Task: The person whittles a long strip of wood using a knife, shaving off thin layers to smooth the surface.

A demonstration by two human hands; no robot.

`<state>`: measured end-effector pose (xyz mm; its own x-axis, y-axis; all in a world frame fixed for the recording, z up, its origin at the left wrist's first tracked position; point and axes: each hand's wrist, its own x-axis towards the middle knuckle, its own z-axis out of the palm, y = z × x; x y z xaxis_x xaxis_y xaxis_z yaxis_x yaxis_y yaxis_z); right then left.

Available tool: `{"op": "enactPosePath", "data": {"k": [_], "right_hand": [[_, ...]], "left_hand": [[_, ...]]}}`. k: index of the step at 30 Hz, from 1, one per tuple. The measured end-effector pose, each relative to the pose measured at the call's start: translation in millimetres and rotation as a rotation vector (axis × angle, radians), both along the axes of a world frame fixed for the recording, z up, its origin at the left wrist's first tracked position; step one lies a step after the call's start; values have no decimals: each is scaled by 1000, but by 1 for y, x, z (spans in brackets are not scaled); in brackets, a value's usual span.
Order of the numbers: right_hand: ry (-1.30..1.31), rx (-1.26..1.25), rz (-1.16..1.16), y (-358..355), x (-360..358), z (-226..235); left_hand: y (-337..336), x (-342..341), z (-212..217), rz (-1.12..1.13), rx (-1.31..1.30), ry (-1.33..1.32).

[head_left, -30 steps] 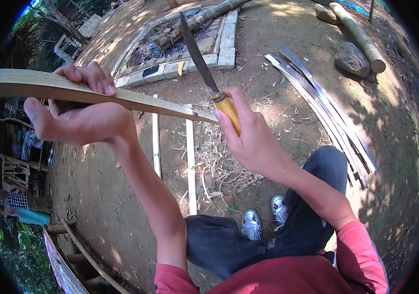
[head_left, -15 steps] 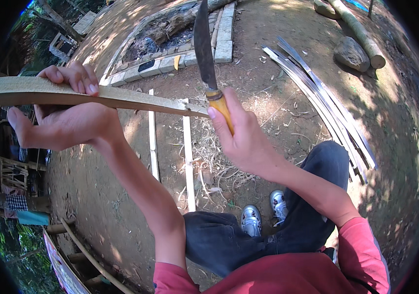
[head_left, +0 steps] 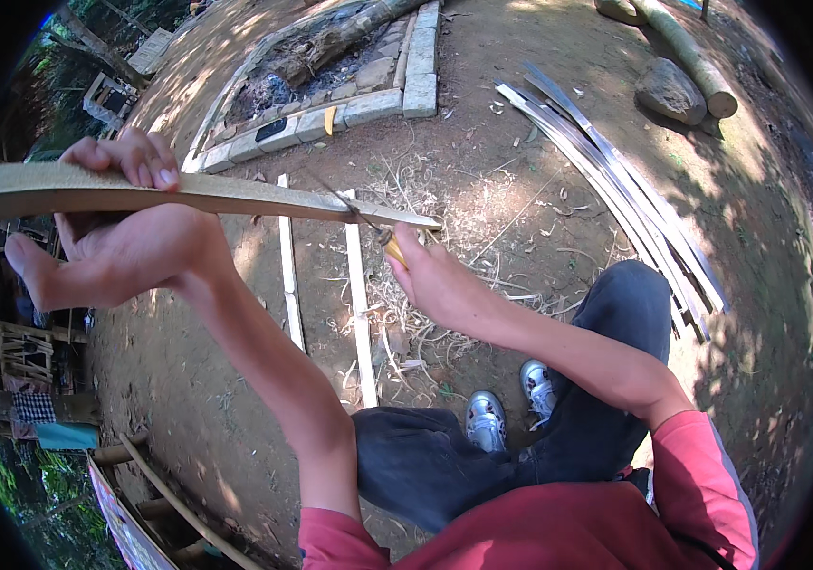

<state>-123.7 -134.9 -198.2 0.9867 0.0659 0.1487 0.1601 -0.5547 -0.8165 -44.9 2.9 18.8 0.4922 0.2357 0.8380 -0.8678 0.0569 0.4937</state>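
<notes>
Two hands work one long bamboo slat [head_left: 197,195], held level above the bare ground [head_left: 482,123] in front of the seated person. The left hand [head_left: 116,247] cradles the slat from below, with its fingers [head_left: 135,161] curled over the upper edge and the thumb stretched out to the side. The right hand [head_left: 435,285] is wrapped tightly around the yellow handle of a knife [head_left: 368,226]. Half a second ago the blade stood raised, pointing away from the slat; it now lies low against the slat close to its near end, and little of it shows. This change suggests that a cutting or shaving stroke has begun at that end. The slat itself has hardly shifted between the two moments.

On the ground beneath the hands lie two thin strips [head_left: 287,266], parallel and slightly apart, among pale shavings [head_left: 406,190]. A bundle of longer strips [head_left: 615,190] lies well apart to the right. A stone-edged fire pit [head_left: 406,66] holding a charred log is beyond the hands. The person's grey shoes [head_left: 511,408] rest near the shavings.
</notes>
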Motion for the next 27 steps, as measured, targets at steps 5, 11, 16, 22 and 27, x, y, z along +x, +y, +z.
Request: {"op": "enactPosePath", "data": {"k": [5,11,16,22,27], "right_hand": [[394,370,215,-7,-3,47],[-121,455,-31,-23,2,70],[46,64,21,3,-5,19],[-40,126,-64,-23,-15,89],[-66,4,-92,-50,-11,87]], "left_hand": [[20,1,5,-40,-63,15],[8,1,5,-56,8,0],[3,1,4,-136,6,-10],[0,-3,7,-76,28,16],[18,-3,8,-715,197,72]]}}
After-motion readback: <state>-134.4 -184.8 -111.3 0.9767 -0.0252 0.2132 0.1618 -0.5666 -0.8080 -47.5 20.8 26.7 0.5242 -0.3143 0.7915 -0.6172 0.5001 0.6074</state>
